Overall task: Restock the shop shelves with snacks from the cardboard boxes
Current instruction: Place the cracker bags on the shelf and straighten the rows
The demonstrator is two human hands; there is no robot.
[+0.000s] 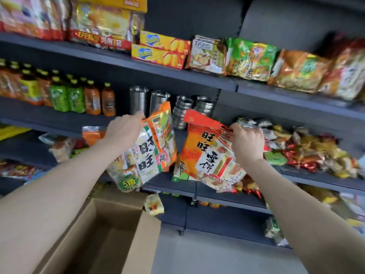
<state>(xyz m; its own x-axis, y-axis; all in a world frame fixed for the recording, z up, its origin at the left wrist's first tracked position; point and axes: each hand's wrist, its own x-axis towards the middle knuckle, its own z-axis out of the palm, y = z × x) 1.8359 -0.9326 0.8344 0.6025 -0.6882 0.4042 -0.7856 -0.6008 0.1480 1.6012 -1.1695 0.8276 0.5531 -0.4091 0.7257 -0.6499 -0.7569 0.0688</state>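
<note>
My left hand (124, 131) grips the top edge of a large green-and-orange rice cracker bag (146, 153), which hangs tilted in front of the dark shelf (171, 184). My right hand (246, 143) pinches the top of an orange-red rice cracker bag (207, 157) that hangs beside the first one. Both bags are in the air at the height of the third shelf. An open cardboard box (110, 230) stands below my left arm, and its inside looks empty.
Drink bottles (75, 95) and steel cups (160, 101) stand on the shelf behind the bags. Wrapped sweets (308, 149) are piled at the right. Snack bags and yellow biscuit boxes (160, 50) fill the upper shelf. Grey floor (197, 254) lies below.
</note>
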